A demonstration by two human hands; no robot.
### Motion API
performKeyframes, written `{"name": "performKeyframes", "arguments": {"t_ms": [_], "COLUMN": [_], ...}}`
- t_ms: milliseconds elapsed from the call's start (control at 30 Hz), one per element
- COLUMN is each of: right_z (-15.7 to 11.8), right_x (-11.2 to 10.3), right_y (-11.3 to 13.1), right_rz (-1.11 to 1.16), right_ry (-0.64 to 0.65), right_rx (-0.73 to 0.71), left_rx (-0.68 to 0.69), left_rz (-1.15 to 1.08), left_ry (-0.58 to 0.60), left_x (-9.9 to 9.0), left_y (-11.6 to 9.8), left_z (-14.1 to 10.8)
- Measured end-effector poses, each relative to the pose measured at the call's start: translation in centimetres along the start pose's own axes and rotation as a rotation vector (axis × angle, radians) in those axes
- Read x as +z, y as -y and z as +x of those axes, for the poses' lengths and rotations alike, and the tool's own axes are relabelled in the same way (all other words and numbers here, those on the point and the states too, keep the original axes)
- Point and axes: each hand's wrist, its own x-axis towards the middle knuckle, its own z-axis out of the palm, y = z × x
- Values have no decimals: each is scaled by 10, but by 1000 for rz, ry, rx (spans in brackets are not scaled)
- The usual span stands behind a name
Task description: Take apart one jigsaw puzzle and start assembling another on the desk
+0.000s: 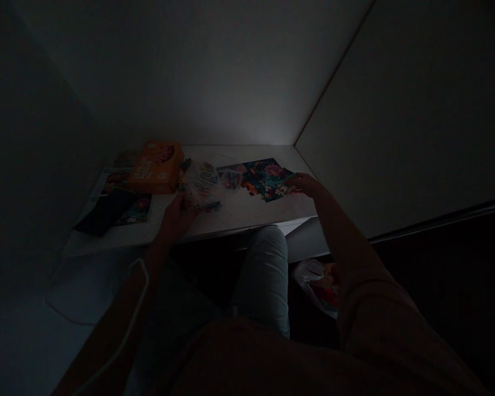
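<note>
The scene is dim. A partly joined jigsaw puzzle [268,175] with a dark floral pattern lies on the narrow white table [239,212]. My right hand [307,184] is at the puzzle's right edge, its fingers pinched on what looks like a dark puzzle piece [287,174]. To the left is a clear plastic bag [202,179] with puzzle pieces inside. My left hand [178,216] grips the bag's near left side, its fingertips partly hidden. Some loose pieces [213,206] lie by the bag's front edge.
An orange puzzle box [159,168] rests on a printed picture sheet [142,212] at the table's left. A dark flat object [105,213] overlaps that sheet. A white cable [138,305] crosses my left forearm. Below the table sits a plastic bag with red contents [319,286].
</note>
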Motion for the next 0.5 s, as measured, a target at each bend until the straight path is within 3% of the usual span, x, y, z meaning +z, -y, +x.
{"name": "performKeyframes", "arguments": {"t_ms": [133,500], "right_z": [1,18], "right_x": [10,30], "right_y": [5,4], "right_rz": [30,61], "right_ry": [11,-121], "right_rx": [-18,25], "left_rx": [20,53], "left_rz": [-100,-123], "left_ry": [-14,-22], "left_x": [1,0], "left_y": [4,4], "left_z": [1,1]}}
